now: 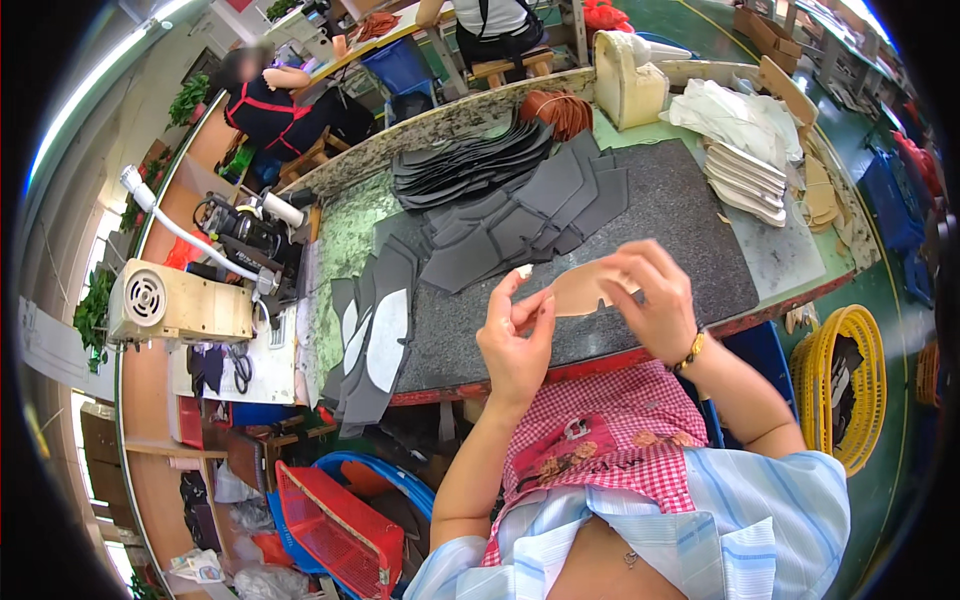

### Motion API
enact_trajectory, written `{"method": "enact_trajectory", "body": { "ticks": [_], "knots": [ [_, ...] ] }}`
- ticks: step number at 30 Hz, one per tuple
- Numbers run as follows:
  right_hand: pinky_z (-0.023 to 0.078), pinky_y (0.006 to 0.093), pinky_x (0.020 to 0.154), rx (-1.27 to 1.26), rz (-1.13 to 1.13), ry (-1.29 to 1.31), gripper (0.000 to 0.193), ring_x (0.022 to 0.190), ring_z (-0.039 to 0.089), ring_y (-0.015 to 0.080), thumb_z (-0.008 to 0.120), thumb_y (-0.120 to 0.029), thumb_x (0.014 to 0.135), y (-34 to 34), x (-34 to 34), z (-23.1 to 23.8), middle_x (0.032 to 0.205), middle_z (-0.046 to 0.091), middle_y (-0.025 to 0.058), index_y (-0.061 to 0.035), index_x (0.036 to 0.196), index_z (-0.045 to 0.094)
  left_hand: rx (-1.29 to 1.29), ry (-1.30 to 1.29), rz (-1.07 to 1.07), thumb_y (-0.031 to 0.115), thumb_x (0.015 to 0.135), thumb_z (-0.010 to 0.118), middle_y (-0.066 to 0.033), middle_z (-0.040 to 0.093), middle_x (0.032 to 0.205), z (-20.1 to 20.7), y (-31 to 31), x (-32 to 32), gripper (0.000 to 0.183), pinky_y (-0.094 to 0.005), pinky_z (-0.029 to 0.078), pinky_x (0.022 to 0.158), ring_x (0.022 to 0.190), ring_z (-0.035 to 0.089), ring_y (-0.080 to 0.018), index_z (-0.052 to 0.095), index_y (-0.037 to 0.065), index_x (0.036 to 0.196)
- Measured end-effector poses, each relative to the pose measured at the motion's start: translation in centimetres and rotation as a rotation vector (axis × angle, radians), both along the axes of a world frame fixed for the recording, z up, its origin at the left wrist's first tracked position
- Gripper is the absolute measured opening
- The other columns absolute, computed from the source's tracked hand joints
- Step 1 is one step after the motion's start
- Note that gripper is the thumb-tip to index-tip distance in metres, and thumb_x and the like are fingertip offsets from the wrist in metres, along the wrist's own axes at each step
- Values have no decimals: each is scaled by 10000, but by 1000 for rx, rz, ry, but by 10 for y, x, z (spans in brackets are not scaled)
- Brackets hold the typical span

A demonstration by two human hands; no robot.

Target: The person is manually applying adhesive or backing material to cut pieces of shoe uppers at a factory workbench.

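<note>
Above the front of the worktable I hold up a tan, thin, curved piece (578, 289) with a small notch in its lower edge. My left hand (520, 345) pinches its left end between thumb and fingers, and one raised fingertip has something white on it. At the other end, my right hand (655, 305) is closed on the piece, its fingers covering that end. Beyond my hands, dark grey cut pieces (520, 215) lie fanned out over a dark speckled mat (680, 230). More dark pieces overlap on the left, some bearing white patches (388, 340).
A stack of black pieces (470, 165), an orange cord bundle (556, 112), a cream machine (630, 80) and white stacked pieces (748, 180) line the table's back. At left stands a cream motor unit (165, 302). Yellow basket (845, 390) stands right, red basket (340, 530) lower left. Co-workers sit beyond.
</note>
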State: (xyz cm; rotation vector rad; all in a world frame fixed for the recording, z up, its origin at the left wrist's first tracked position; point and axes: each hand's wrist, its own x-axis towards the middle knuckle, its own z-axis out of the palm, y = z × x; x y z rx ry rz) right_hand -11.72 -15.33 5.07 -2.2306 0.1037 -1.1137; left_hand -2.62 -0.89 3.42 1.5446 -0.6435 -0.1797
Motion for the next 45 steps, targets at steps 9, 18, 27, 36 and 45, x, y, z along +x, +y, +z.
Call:
{"method": "enact_trajectory", "body": {
  "ticks": [9, 18, 27, 36, 45],
  "knots": [
    [541, 242, 647, 978, 396, 382, 151, 728, 663, 120, 676, -92, 863, 2, -16, -12, 846, 696, 75, 26, 955, 688, 265, -781, 33, -42, 866, 575, -224, 670, 1071, -4, 4, -35, 422, -308, 555, 720, 848, 712, -237, 463, -43, 1272],
    [535, 211, 661, 1096, 478, 369, 137, 758, 641, 80, 670, -59, 867, 4, -22, -26, 855, 694, 63, 44, 957, 685, 62, 117, -202, -26, 892, 565, -163, 696, 1011, 7, 0, -31, 457, -243, 535, 735, 825, 664, -110, 396, -30, 1317],
    [525, 207, 666, 1106, 502, 387, 109, 774, 629, 64, 655, -54, 868, 1, -34, -20, 836, 689, 52, 51, 888, 674, 17, 70, -152, -64, 884, 559, -200, 661, 1130, 3, 5, -51, 432, -256, 541, 793, 952, 674, -169, 410, -32, 1288],
    [485, 313, 696, 1906, 493, 162, 136, 722, 573, 171, 537, -149, 758, 0, -63, -27, 771, 574, 44, -33, 803, 592, -181, 816, -404, -38, 857, 614, -152, 684, 938, -13, 16, -15, 407, -307, 572, 777, 832, 678, -182, 458, 28, 1228],
    [514, 383, 734, 30, -270, 911, 361, 802, 679, 212, 723, -232, 740, -64, -145, -16, 888, 697, 130, -11, 1013, 640, 82, 409, -383, -22, 855, 633, -145, 693, 943, 19, 3, -2, 397, -274, 545, 767, 858, 676, -163, 477, 49, 1213]
  ]
}}
